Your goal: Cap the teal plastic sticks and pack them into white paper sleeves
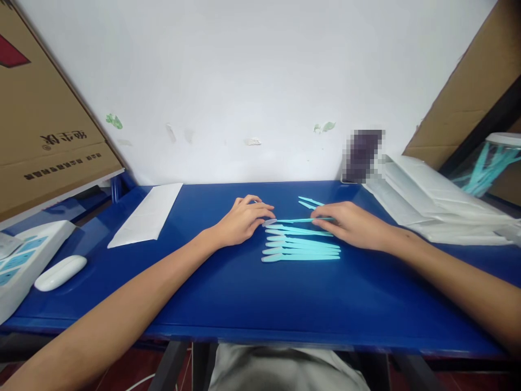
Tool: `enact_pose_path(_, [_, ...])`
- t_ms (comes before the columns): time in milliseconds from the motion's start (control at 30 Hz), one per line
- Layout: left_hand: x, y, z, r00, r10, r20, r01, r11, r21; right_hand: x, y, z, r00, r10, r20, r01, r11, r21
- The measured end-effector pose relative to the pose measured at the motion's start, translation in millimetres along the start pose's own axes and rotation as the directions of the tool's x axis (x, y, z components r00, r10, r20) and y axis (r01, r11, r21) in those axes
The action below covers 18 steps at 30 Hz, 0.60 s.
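Note:
Several light-blue slim razors point(301, 247) lie side by side in a row on the blue table point(252, 304). My left hand point(240, 220) rests with fingers curled at the left end of the topmost razor point(293, 220), fingertips touching its head. My right hand point(350, 222) pinches the handle end of that same razor. Two more loose razors point(310, 203) lie just behind, beyond my right hand.
A white paper sleeve point(146, 217) lies at the left. A white oval object point(60, 272) and a white device point(20, 260) sit at the far left. A stack of white sleeves point(427, 201) and a clear container of razors point(488, 165) stand at the right. Cardboard boxes flank both sides.

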State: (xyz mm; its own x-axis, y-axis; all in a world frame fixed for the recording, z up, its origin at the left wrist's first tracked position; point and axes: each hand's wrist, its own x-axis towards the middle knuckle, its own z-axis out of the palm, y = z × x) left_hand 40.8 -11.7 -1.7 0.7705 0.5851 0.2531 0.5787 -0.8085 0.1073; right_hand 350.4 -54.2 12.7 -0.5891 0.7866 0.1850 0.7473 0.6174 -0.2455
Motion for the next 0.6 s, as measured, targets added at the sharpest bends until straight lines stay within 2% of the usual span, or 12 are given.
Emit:
enact_pose_path(167, [-2.1, -1.5, -3.9, 0.996, 0.082, 0.045, -0.087, 0.987, 0.135, -1.1, 1.3, -4.5, 0.997, 0.066, -0.031, -0.067, 0.996, -0.051])
enact_pose_path(333, [-2.5, -5.5, -6.3, 0.998, 0.058, -0.02, -0.05, 0.956, 0.289, -2.0, 1.6, -5.3, 0.996, 0.051, -0.071, -0.053, 0.998, -0.03])
enact_pose_path(467, [-0.9, -5.4, -4.2, 0.998, 0.031, -0.049, -0.015, 0.955, 0.295, -1.3, 1.2, -2.1, 0.999, -0.002, -0.05, 0.001, 1.0, -0.03])
enact_pose_path(600, [0.4, -2.9, -2.8, 0.998, 0.027, -0.056, -0.009, 0.957, 0.29, -0.9, 2.5, 1.8, 0.999, 0.013, -0.053, -0.016, 0.998, -0.056])
